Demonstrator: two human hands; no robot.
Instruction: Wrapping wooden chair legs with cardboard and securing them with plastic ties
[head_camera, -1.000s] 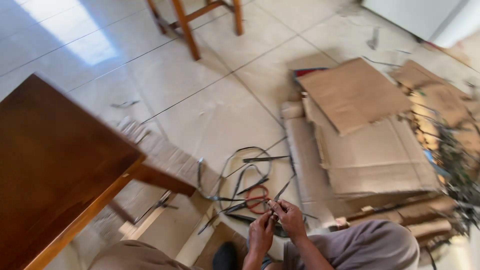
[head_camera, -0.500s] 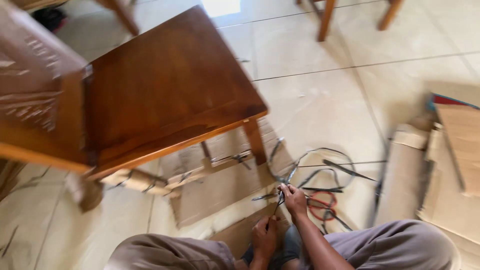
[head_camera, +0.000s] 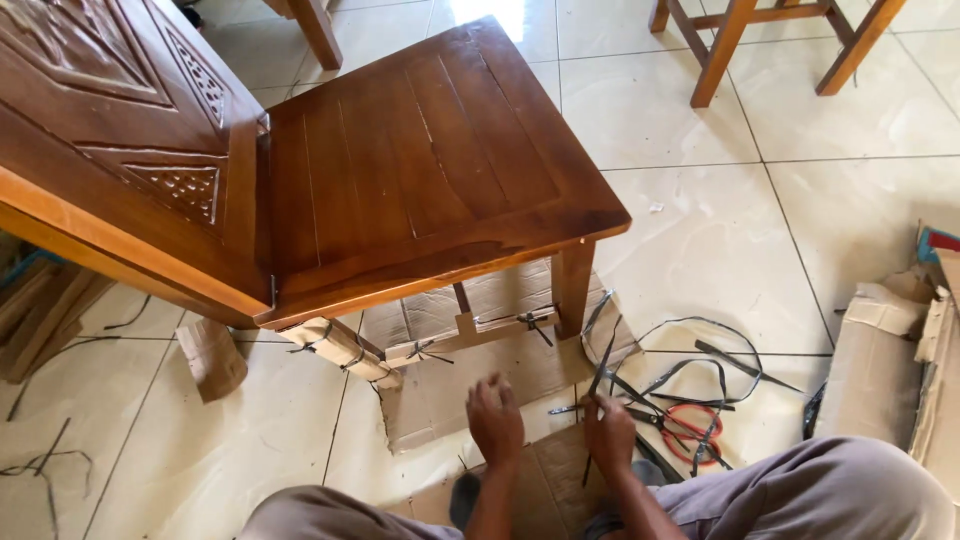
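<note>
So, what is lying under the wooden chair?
Under the wooden chair lies flattened cardboard; black straps bind cardboard wrapping to the lower rails. The seat hides the floor further back.

Pale tiled floor (head_camera: 700, 230) carries a brown wooden chair (head_camera: 400, 170) at centre, flattened cardboard (head_camera: 450, 385) under its near legs, tangled black straps (head_camera: 690, 370) and red-handled scissors (head_camera: 690, 425) to the right, more cardboard (head_camera: 880, 360) far right.

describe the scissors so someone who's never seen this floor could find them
Start at the wooden chair and drop past its front right leg to the tangle of black straps on the tiled floor. The scissors lie in that tangle, right of the right hand; their red handle loops are the only red among the straps.
</note>
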